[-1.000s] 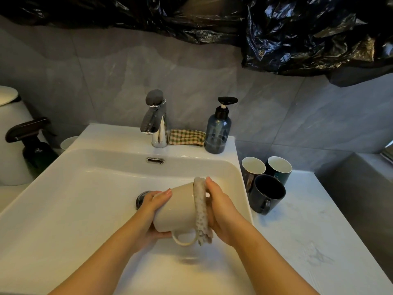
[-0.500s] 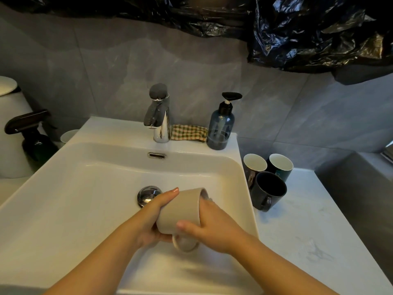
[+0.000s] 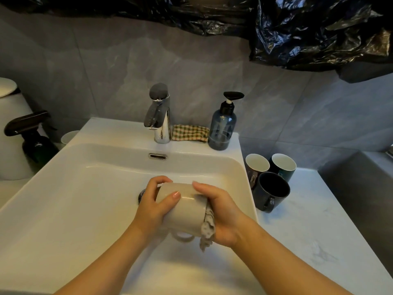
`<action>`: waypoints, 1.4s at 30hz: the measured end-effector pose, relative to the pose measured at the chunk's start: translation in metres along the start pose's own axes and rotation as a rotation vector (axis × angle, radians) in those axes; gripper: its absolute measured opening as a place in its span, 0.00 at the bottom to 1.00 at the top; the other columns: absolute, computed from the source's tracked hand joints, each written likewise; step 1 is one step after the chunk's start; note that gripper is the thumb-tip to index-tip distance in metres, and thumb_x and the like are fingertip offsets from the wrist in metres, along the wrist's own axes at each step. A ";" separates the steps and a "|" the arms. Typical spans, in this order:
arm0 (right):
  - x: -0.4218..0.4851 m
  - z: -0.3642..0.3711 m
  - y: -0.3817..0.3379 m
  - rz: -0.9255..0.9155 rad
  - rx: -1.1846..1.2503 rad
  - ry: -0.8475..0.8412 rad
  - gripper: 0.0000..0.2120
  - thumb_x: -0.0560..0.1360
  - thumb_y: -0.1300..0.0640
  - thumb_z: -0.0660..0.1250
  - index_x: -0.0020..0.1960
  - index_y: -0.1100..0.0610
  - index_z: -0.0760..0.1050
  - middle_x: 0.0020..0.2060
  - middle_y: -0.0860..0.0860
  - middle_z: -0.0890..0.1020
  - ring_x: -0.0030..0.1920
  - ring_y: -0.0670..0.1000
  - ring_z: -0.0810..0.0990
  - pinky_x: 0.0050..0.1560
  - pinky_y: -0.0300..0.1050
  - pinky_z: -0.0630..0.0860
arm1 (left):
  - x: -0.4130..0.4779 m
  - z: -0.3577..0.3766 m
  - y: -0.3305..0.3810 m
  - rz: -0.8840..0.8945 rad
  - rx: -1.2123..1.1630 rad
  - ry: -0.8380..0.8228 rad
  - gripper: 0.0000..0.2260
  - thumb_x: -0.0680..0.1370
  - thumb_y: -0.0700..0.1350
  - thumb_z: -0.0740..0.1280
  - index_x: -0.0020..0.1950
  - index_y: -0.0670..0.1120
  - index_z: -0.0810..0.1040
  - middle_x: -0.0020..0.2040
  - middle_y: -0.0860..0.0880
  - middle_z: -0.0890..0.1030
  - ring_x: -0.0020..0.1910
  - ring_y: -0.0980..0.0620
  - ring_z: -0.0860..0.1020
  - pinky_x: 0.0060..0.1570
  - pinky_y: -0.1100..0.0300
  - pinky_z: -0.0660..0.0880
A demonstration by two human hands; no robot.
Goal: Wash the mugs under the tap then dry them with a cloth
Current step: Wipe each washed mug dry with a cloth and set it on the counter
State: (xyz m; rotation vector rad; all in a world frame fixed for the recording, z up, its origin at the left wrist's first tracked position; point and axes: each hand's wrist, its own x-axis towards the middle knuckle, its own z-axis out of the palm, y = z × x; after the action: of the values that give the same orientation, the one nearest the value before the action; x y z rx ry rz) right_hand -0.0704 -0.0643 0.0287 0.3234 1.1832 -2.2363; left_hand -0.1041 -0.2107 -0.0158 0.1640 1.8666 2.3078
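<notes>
A beige mug (image 3: 185, 211) lies on its side over the white sink basin (image 3: 85, 199), handle pointing down. My left hand (image 3: 153, 207) grips its base end, thumb across the side. My right hand (image 3: 221, 213) presses a pale knitted cloth (image 3: 207, 228) against the mug's mouth, fingers curled over the rim. Part of the cloth hangs below the mug. The chrome tap (image 3: 158, 116) stands behind; no water runs from it. Three dark mugs (image 3: 270, 179) stand upright on the counter to the right of the basin.
A checked cloth (image 3: 189, 133) lies folded between the tap and a blue soap pump bottle (image 3: 222, 126). A dark spray bottle (image 3: 32, 135) and a white bin (image 3: 8, 128) stand at the left. Black plastic sheeting (image 3: 308, 28) hangs overhead. The marble counter (image 3: 319, 231) stretches right.
My right hand has shifted round the mug's mouth with the cloth, which hangs below again. The mug has turned a little in my left hand and sits slightly higher over the drain.
</notes>
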 end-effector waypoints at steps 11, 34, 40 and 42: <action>-0.010 0.009 0.006 -0.225 -0.967 0.003 0.25 0.66 0.49 0.73 0.60 0.49 0.70 0.47 0.45 0.76 0.41 0.36 0.76 0.37 0.33 0.73 | 0.007 0.000 -0.009 -0.045 -0.113 0.086 0.24 0.53 0.57 0.70 0.45 0.49 0.75 0.41 0.49 0.78 0.37 0.52 0.77 0.30 0.61 0.74; 0.014 0.016 0.028 -0.183 0.295 0.173 0.14 0.75 0.60 0.66 0.59 0.61 0.75 0.50 0.60 0.83 0.50 0.57 0.81 0.43 0.48 0.79 | 0.007 0.001 0.000 -0.203 -0.009 0.008 0.11 0.80 0.49 0.59 0.60 0.59 0.75 0.61 0.48 0.78 0.56 0.49 0.79 0.47 0.55 0.78; -0.001 0.001 0.024 -0.303 -0.655 0.187 0.15 0.74 0.59 0.65 0.60 0.51 0.72 0.50 0.49 0.80 0.41 0.43 0.81 0.36 0.42 0.79 | 0.004 -0.001 0.005 -0.540 -0.233 -0.126 0.21 0.74 0.64 0.56 0.57 0.56 0.79 0.53 0.44 0.83 0.52 0.39 0.80 0.42 0.39 0.78; 0.000 -0.006 0.031 -0.341 -1.088 0.111 0.15 0.74 0.58 0.64 0.61 0.52 0.73 0.51 0.49 0.80 0.47 0.45 0.80 0.45 0.44 0.79 | 0.005 0.001 0.002 -0.643 -0.190 -0.072 0.21 0.75 0.63 0.59 0.54 0.49 0.81 0.46 0.41 0.84 0.46 0.40 0.81 0.42 0.46 0.79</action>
State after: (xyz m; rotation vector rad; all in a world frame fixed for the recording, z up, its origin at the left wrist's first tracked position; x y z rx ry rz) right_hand -0.0520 -0.0735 0.0043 -0.2172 2.4146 -1.4869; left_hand -0.1094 -0.2089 -0.0140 -0.3265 1.3796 1.9667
